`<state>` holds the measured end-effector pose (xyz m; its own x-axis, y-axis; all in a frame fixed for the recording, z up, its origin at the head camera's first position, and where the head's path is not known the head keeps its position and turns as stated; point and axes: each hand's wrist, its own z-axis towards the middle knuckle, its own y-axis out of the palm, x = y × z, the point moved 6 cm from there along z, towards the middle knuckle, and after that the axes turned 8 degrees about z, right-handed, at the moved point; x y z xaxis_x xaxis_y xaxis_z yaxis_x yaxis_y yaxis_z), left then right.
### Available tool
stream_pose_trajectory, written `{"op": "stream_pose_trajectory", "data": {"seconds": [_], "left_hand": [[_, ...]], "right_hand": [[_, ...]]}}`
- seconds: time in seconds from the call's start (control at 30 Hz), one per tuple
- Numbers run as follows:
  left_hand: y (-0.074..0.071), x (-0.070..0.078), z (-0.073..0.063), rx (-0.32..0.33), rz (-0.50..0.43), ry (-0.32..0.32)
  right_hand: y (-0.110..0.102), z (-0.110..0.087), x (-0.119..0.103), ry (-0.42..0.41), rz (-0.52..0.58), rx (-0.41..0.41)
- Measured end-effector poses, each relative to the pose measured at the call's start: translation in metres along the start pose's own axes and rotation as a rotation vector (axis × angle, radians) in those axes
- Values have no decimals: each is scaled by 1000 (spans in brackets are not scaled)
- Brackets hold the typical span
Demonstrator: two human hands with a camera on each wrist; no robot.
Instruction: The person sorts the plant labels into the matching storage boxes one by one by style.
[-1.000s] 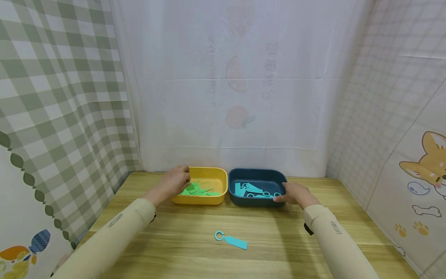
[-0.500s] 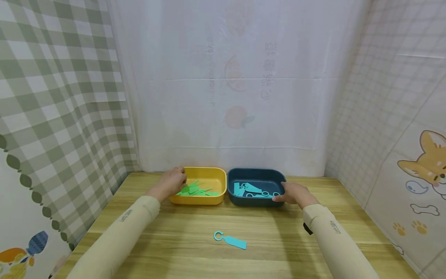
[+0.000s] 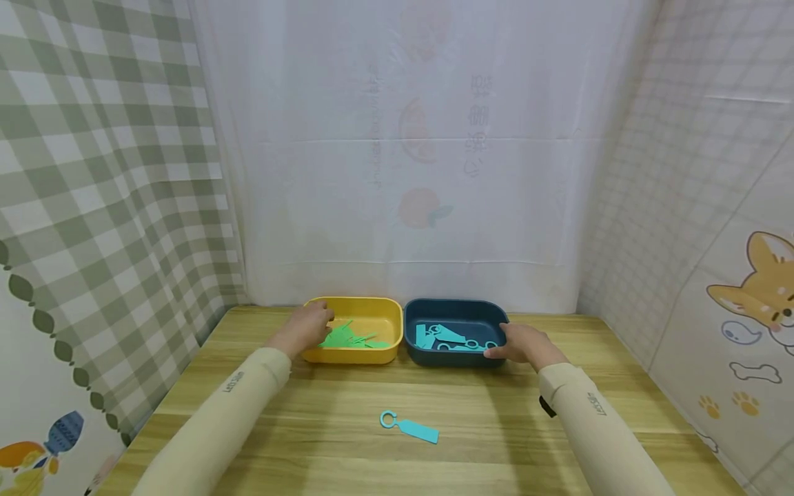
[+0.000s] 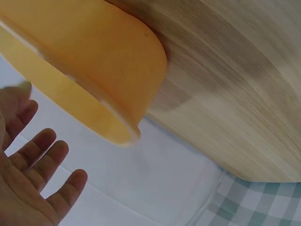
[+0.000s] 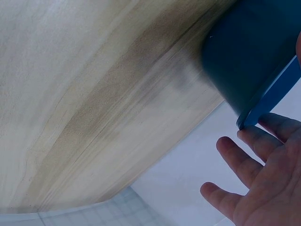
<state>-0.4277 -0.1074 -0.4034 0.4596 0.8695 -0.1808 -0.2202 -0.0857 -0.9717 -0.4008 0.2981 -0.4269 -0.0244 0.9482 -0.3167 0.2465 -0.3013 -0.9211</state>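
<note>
In the head view my left hand is over the left end of a yellow bin, which holds several flat green tags. The left wrist view shows that hand's fingers loosely spread beside the bin's rim, with nothing seen between them. My right hand is at the right end of a dark blue bin. Its thumb lies at the front rim, and in the right wrist view its fairly straight fingertips touch the rim. Several blue ring-ended tags lie in this bin.
One more blue tag lies flat on the wooden table, nearer to me than the bins. Both bins stand side by side before a white curtain. A checked cloth hangs on the left and a printed sheet on the right.
My left hand has shifted slightly left and nearer to me over the yellow bin, uncovering the bin's far left corner. The right hand, both bins and the loose blue tag hold their places.
</note>
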Motion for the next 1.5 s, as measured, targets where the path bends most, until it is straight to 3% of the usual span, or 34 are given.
{"op": "stream_pose_trajectory", "data": {"seconds": [0.23, 0.4, 0.6, 1.0, 1.5], "left_hand": [[7, -15, -5, -113, -45, -83], [12, -22, -9, -157, -57, -112], [14, -27, -12, -176, -46, -120], [24, -40, -21, -219, -120, -197], [31, -42, -27, -259, -131, -252]], "right_hand": [[0, 0, -1, -4, 0, 6], [0, 1, -1, -5, 0, 7], [-2, -2, -2, -5, -2, 4], [-1, -2, -2, -4, -2, -1], [-1, -1, -1, -12, 1, 1]]}}
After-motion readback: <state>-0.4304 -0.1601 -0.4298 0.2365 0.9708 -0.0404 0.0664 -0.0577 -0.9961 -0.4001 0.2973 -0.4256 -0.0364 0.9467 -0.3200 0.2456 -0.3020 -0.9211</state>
